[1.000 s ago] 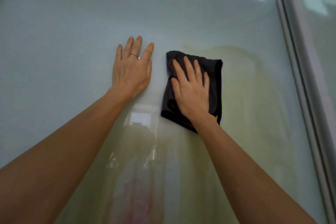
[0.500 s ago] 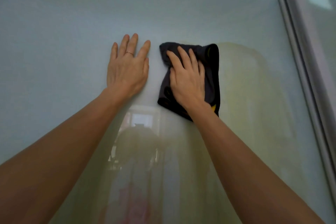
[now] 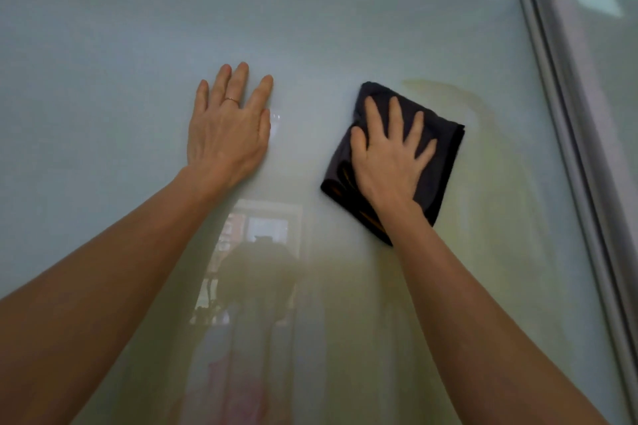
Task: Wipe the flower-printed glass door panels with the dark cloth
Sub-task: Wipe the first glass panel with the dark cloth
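A silver metal rail point(image 3: 569, 148) slants down the right side. A reflected window point(image 3: 267, 228) glows with pale daylight, with reddish brickwork point(image 3: 229, 229) at its left edge. The light is soft, even and greenish-grey.

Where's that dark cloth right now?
In the head view, the dark cloth lies flat against the glass door panel, right of centre, pressed under the right hand, between the left hand and the metal door frame.
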A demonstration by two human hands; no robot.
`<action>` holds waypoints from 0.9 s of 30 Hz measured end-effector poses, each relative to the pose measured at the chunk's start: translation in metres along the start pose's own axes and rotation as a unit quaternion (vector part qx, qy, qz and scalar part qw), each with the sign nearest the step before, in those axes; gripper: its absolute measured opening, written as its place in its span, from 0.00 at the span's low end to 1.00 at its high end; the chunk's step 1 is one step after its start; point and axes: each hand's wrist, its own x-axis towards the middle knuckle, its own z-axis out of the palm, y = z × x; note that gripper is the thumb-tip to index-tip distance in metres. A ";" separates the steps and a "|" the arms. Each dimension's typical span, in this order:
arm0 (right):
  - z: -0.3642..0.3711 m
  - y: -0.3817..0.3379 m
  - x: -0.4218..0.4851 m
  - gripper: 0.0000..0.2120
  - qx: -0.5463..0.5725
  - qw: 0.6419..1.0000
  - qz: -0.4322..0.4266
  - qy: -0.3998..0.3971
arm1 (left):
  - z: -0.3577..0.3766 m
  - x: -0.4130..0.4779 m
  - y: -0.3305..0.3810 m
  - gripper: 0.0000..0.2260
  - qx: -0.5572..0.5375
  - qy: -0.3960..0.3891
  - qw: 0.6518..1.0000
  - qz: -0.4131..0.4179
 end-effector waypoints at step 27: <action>-0.001 0.050 0.004 0.31 -0.014 0.985 -0.170 0.014 | 0.013 0.007 0.050 0.26 -0.008 -0.022 1.000 -0.005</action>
